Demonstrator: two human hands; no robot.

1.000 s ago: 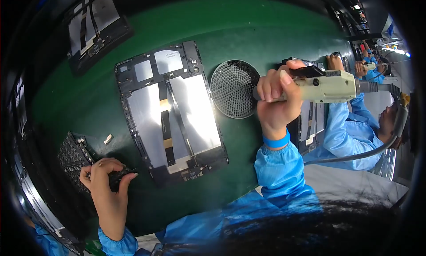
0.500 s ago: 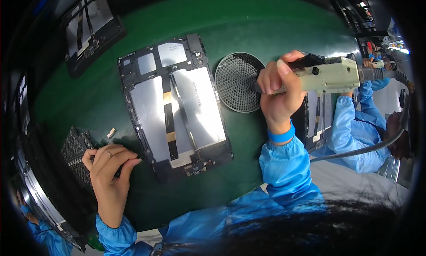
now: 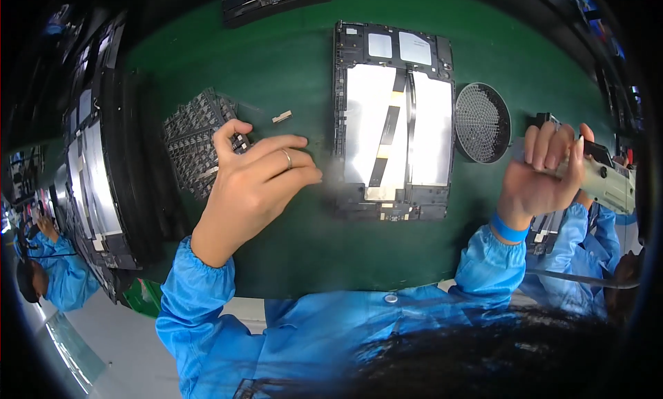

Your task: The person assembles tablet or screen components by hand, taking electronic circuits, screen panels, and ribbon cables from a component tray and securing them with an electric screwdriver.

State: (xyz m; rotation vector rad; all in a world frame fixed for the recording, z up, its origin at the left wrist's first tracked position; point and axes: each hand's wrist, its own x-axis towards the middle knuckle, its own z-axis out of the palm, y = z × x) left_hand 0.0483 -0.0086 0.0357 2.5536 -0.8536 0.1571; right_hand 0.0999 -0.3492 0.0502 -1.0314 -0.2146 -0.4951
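In my right hand [image 3: 545,164] is a pale electric screwdriver [image 3: 608,185], its body pointing right; my fingers wrap round its near end. My left hand [image 3: 259,181], with a ring on one finger, hovers left of the opened tablet [image 3: 431,129]. Its fingers are bent and the thumb is hidden, so anything pinched there cannot be made out. The tablet lies flat, a silver back panel in a black frame with a dark ribbon cable [image 3: 390,126] across it. Near my left fingers lies a small beige part [image 3: 282,116]. A pile of small metal parts [image 3: 190,147] is partly behind my left hand.
A round dish with a holed surface [image 3: 482,122] sits right of the tablet. More opened tablets stand at the left [image 3: 90,185] and at the far edge [image 3: 273,2]. A co-worker's blue sleeve [image 3: 570,236] shows at the right, another person [image 3: 59,268] at the left.
The view has swung left, shifting the tablet rightward in the picture. My left hand has risen toward the tablet's left side. My right hand with the screwdriver has moved away from the holed dish.
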